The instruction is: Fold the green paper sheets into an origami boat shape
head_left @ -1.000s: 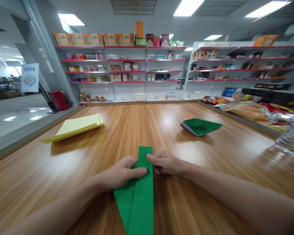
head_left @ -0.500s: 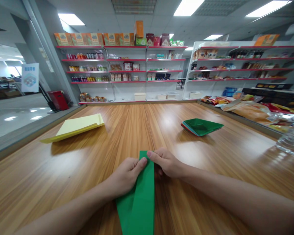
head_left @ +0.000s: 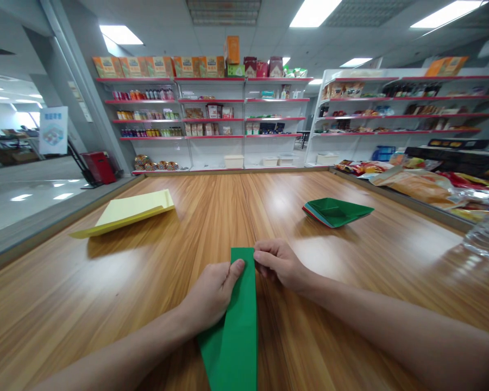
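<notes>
Two bare hands of mine are meeting near the far end of a long, folded strip of bright green paper, which is running toward me above the wood-grained tabletop, its near end passing out of view. My left hand is clamping it from the left, thumb pressing on the upper face and the other fingers hiding, presumably underneath; that grip is probably steadying the layers. My right hand is bunching its curled fingers at the upper right edge, thumb lying close to forefinger; I cannot tell whether they are pinching the paper or only touching it. That long edge is looking like a crease, which may be why they are working there. Farther off to the left, a pale yellow, folded paper piece is lying; to the right, a dark green, shallow folded paper piece is resting, red and light-blue edges showing beneath. Both are likely sitting aside so the middle is giving my forearms room.
</notes>
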A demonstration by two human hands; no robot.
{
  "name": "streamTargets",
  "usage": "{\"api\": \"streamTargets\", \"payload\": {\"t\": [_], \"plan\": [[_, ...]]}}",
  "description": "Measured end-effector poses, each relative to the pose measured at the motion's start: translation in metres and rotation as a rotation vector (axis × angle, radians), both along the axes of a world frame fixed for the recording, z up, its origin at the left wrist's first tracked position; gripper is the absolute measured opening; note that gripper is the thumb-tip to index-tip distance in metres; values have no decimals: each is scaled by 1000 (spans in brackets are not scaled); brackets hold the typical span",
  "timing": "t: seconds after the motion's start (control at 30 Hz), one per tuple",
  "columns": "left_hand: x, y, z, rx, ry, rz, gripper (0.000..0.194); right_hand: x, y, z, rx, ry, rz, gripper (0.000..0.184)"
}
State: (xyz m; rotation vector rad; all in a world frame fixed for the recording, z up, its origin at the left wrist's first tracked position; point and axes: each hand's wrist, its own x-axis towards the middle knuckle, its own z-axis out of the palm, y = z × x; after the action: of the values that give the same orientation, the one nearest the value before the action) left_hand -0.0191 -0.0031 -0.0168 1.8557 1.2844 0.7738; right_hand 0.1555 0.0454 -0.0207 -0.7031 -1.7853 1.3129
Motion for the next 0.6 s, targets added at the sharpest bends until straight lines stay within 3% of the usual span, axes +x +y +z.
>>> {"api": "streamTargets", "payload": {"t": [0.17, 0.37, 0.6], "plan": [[-4, 0, 0, -48, -54, -84, 45, -1, -2, 1, 59, -51, -31, 32], [-7, 0, -2, -65, -60, -97, 47, 1, 0, 1, 100, -83, -90, 24], [-8, 0, -2, -66, -62, -99, 47, 1, 2, -1, 76, -57, -62, 26]]}}
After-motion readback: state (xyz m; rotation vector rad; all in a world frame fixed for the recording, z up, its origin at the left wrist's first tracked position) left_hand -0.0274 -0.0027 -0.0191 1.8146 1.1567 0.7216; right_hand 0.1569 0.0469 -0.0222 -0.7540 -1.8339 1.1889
